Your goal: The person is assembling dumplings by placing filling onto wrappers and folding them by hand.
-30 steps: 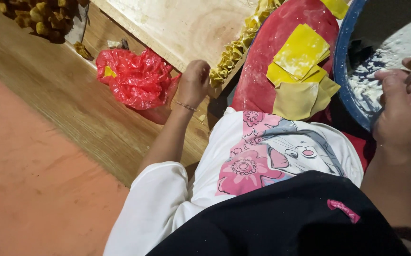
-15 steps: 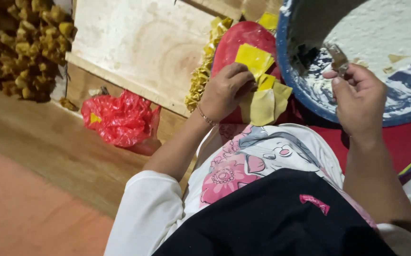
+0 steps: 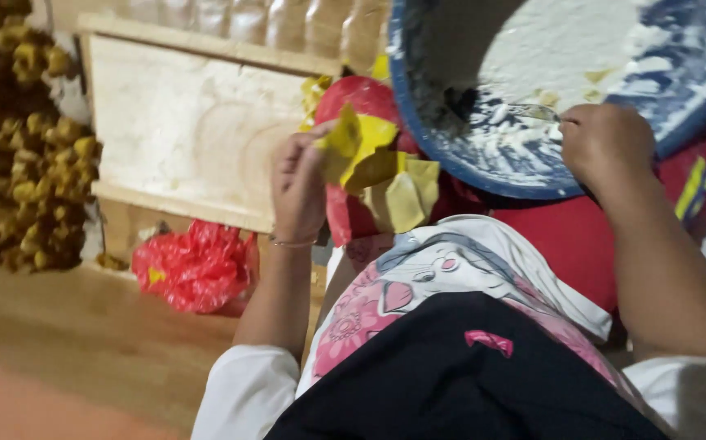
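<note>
My left hand (image 3: 297, 189) pinches a thin yellow sheet (image 3: 351, 145) and lifts it off a small stack of yellow sheets (image 3: 406, 194) that lies on a red plastic bag (image 3: 351, 213). My right hand (image 3: 605, 145) is closed on the handle of a small metal utensil (image 3: 532, 111). The utensil's tip rests in white paste inside a big blue basin (image 3: 483, 167) at the upper right. Below both hands are my white printed top and dark clothing.
A pale wooden board (image 3: 190, 130) with raised edges lies to the left of the sheets. A crumpled red plastic bag (image 3: 194, 267) sits on the wooden floor below it. A heap of small yellow-brown folded pieces (image 3: 19, 147) fills the far left.
My left hand moved from the floor near the crumpled red bag to the yellow stack and picked up one sheet. My right hand brought the utensil down into the white paste.
</note>
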